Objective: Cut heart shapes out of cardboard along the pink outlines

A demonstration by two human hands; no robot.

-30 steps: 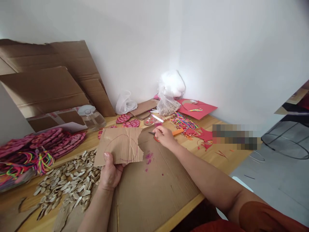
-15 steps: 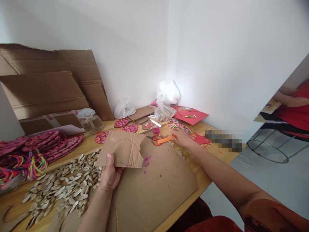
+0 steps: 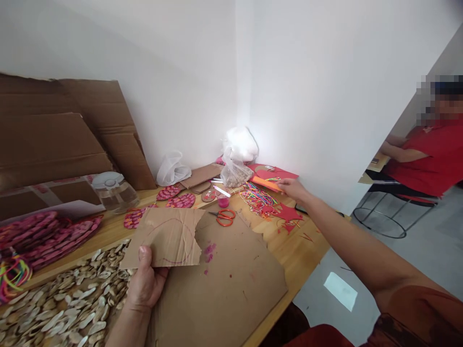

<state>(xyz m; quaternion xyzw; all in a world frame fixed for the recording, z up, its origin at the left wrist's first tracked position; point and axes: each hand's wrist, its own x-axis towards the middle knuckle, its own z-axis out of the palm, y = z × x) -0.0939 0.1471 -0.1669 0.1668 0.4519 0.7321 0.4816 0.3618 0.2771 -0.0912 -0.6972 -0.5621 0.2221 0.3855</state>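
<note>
My left hand (image 3: 148, 279) is closed on a torn piece of cardboard (image 3: 166, 233), thumb on top. A round outline is drawn on its face. My right hand (image 3: 292, 188) pinches one end of a flat orange strip (image 3: 265, 183), held over the far right of the table near a red sheet (image 3: 289, 173). I cannot make out exactly what the strip is. Scissors with orange-red handles (image 3: 224, 218) lie on a large cardboard sheet (image 3: 231, 299), which has pink stains. Beside them stands a small pot of pink paint (image 3: 223, 200) with a white stick across it.
Dried shells (image 3: 72, 303) are spread at the left, near pink painted pieces (image 3: 65, 241) and a clear jar (image 3: 115, 193). Colored cords (image 3: 258, 197) and red paper scraps (image 3: 288, 213) lie at right. Cardboard (image 3: 108, 125) leans on the wall. A person in red (image 3: 427, 159) sits beyond.
My right hand has lifted the orange strip off the scissors and carried it away to the right. My left hand still holds the cardboard. The view has turned slightly right.
</note>
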